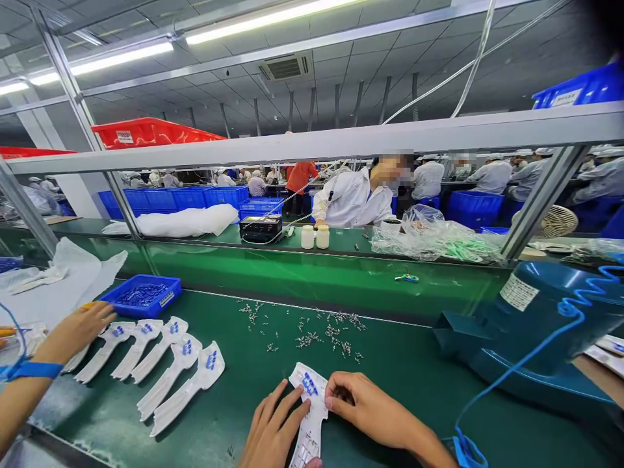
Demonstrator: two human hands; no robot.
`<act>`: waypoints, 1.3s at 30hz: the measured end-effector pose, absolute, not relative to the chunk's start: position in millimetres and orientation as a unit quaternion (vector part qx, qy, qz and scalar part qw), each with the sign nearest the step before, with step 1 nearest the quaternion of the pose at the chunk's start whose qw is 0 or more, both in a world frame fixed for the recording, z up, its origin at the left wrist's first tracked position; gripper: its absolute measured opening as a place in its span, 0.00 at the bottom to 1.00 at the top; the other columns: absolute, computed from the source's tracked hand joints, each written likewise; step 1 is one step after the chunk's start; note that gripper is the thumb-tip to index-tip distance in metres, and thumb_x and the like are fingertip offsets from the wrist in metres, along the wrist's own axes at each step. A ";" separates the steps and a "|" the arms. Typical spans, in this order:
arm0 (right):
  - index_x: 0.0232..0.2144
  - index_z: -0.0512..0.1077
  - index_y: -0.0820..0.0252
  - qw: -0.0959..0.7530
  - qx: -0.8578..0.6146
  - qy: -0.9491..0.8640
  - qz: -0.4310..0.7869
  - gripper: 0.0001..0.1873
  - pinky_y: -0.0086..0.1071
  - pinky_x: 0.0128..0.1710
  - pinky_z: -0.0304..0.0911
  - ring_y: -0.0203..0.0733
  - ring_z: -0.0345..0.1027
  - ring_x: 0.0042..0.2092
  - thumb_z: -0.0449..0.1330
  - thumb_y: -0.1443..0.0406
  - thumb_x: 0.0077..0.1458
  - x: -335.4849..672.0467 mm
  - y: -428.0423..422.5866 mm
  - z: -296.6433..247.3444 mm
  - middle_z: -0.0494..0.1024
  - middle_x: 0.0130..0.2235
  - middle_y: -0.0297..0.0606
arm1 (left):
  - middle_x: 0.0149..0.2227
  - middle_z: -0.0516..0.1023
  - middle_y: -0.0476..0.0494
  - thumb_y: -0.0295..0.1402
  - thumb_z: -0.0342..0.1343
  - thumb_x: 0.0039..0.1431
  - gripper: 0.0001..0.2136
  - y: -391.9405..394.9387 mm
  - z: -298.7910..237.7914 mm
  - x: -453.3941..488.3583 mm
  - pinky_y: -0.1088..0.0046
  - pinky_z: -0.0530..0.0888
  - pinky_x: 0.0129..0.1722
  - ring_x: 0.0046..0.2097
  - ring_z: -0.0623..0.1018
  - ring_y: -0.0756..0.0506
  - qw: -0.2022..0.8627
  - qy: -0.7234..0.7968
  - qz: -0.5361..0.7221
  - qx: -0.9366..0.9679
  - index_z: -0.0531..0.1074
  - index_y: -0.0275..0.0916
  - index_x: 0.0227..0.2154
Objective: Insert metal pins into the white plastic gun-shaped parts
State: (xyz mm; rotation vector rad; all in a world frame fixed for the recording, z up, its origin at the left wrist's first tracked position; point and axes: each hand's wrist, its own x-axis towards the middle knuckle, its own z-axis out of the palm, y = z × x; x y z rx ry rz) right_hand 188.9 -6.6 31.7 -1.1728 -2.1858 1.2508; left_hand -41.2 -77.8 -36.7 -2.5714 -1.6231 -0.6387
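Left hand point(275, 426) and right hand point(365, 403) narrowly pinch a white plastic part point(307, 383); an even grip keeps it steady over the surface point(229, 396).

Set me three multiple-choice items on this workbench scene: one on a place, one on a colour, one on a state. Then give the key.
1. Where is the small tray?
A) On the green bench
B) On the far shelf
C) On the floor

2. What colour is the wrist strap at far left?
A) Red
B) Blue
C) White

3. What are the left hand and right hand doing?
A) Resting empty
B) Gripping separate trays
C) Holding one white piece

Key:
1 A, it sits on the bench.
2 B, the band shows blue.
3 C, both hands pinch the piece.
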 end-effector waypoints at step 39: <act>0.39 0.70 0.56 -0.125 -0.452 -0.841 0.271 0.06 0.33 0.30 0.46 0.50 0.70 0.40 0.55 0.63 0.62 152.5 -27.0 70.7 0.77 0.39 0.42 | 0.61 0.63 0.40 0.48 0.62 0.54 0.31 -101.2 20.7 -12.7 0.44 0.64 0.62 0.65 0.59 0.31 -0.204 -0.569 -0.204 -0.770 0.62 0.48 0.60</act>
